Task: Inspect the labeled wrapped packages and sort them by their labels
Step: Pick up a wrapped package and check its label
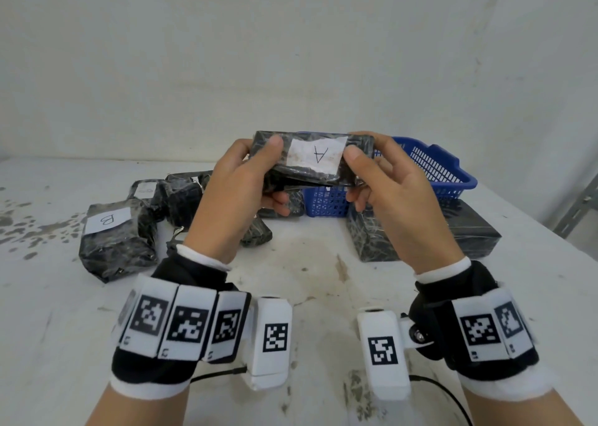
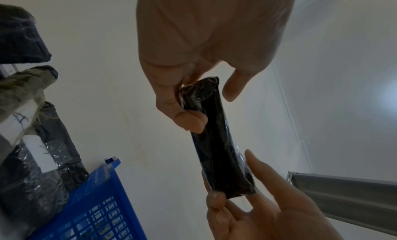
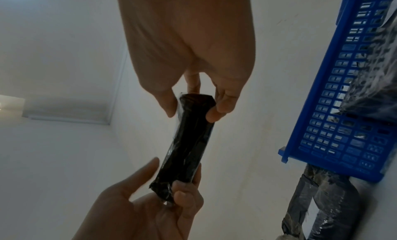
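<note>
Head: looks down from above at the table (image 1: 307, 296).
Wrist views: look up from close below each hand.
Shared: the held package (image 1: 310, 160) and blue basket (image 1: 437, 169).

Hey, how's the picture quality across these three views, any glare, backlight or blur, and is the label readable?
Head view: evenly lit and sharp, the held package shows its label A clearly, with mild wide-angle bending at the edges. Left wrist view: backlit by the pale wall, so the package is nearly a silhouette; the right hand is softly blurred. Right wrist view: equally backlit, the blue basket stretched by distortion.
</note>
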